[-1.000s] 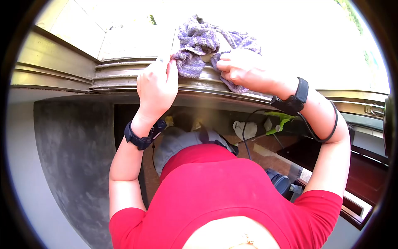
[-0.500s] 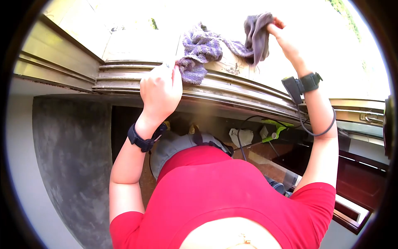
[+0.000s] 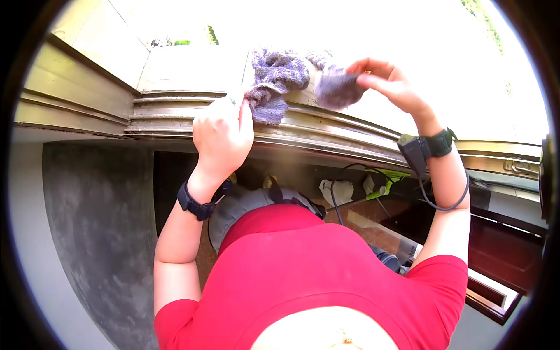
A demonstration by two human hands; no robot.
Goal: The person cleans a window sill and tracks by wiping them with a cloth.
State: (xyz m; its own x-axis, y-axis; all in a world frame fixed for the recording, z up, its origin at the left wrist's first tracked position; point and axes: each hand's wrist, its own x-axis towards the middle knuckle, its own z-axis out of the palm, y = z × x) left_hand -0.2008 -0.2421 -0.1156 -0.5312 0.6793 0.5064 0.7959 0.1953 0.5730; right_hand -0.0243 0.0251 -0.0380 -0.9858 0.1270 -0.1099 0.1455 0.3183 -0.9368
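A crumpled purple-grey cloth [image 3: 280, 76] lies bunched over the metal window track [image 3: 326, 119] and the pale ledge beyond it. My left hand [image 3: 224, 128] is closed on the cloth's near left edge, with the thumb against it. Farther right, my right hand [image 3: 388, 87] pinches the other end of the cloth between thumb and fingers. That end is folded, darker and smeared by motion, and it hangs over the ledge. The stretch of cloth between the two ends is partly washed out by bright light.
At the left stands the metal window frame [image 3: 76, 105], above a dark grey panel [image 3: 96, 233]. Below the track are a bright green object [image 3: 385, 184] and a white one [image 3: 336, 191]. A cable [image 3: 431, 201] loops from the device on my right wrist.
My right hand has come down and slightly left, lowering its end of the cloth toward the ledge. My left hand has stayed nearly in place, still gripping the cloth.
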